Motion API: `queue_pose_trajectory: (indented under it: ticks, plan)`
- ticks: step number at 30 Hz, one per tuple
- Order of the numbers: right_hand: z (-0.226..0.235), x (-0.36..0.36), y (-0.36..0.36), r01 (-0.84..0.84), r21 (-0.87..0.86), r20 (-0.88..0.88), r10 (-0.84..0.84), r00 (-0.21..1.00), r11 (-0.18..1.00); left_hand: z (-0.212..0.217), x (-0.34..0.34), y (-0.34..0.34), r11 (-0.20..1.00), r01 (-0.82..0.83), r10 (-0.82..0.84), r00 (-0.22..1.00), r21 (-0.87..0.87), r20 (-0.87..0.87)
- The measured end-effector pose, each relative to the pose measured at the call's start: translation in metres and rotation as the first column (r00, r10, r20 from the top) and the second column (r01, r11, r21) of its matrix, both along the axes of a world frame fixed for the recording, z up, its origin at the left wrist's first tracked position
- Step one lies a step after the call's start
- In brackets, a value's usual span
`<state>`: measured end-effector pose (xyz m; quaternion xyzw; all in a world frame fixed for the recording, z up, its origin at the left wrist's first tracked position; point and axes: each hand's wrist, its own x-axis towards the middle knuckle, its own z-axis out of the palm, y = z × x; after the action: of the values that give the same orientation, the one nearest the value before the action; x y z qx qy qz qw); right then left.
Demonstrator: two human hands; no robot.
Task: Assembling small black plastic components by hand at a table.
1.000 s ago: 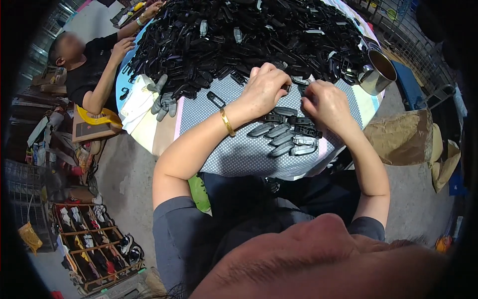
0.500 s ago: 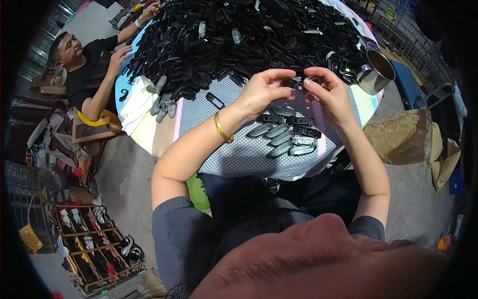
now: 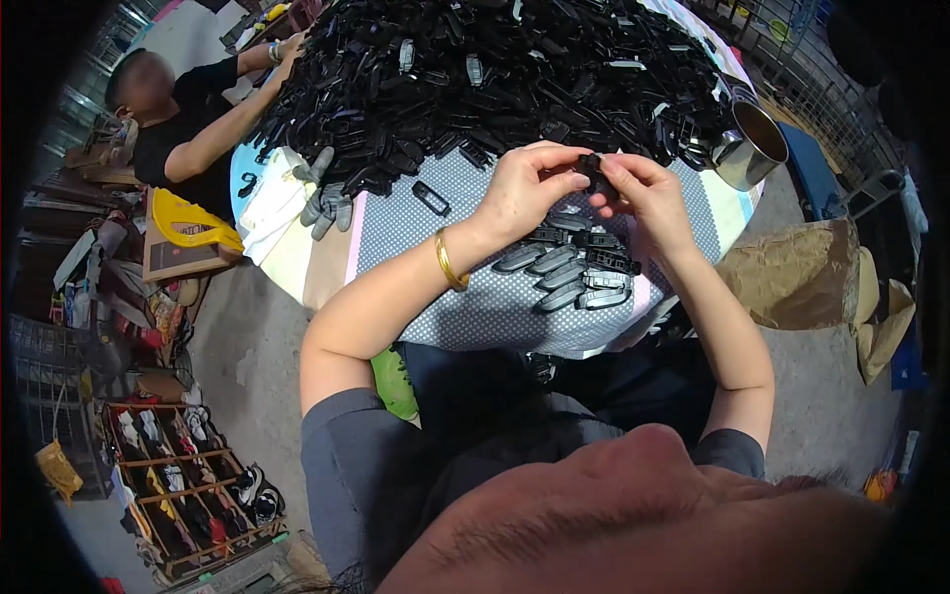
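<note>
A small black plastic part [image 3: 591, 166] sits pinched between my two hands, above the near part of the table. My left hand [image 3: 529, 193] grips it from the left with thumb and forefinger. From the other side my right hand [image 3: 641, 194] holds it with its fingertips. Just below my hands lies a cluster of grey and black oval plastic pieces [image 3: 559, 277], several side by side. A lone black oval frame [image 3: 430, 198] rests on the dotted cloth left of my left wrist. The far side of the held part is hidden by my fingers.
A large heap of black plastic parts [image 3: 475, 79] covers the far table. A metal cup [image 3: 749, 148] stands at the right edge. Grey-fingered work gloves [image 3: 282, 203] lie at the left. Another person [image 3: 178, 119] reaches into the heap. A cardboard box [image 3: 792, 272] is on the right.
My hands have come closer together around the black part, my right hand turning inward. The other person's arms have moved further into the heap.
</note>
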<state>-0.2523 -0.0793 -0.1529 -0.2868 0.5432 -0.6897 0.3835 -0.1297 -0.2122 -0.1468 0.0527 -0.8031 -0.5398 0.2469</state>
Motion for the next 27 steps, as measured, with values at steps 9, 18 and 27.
queue_pose_trajectory:
  ticks: [9,18,27]
  plan:
    - [0.000,0.011,-0.002,0.131,-0.033,-0.491,-0.130,0.862,0.991,0.002,0.000,0.008,0.911,0.049,-0.050,0.999,0.410,-0.008]
    - [0.000,0.004,0.003,-0.003,-0.005,-0.736,-0.002,0.677,1.000,-0.001,-0.002,-0.004,0.824,0.218,-0.176,0.976,0.523,-0.130]
    - [0.016,-0.012,0.003,-0.085,0.113,-0.811,0.142,0.567,0.990,0.012,-0.004,-0.009,0.961,0.121,-0.121,0.993,0.250,-0.015]
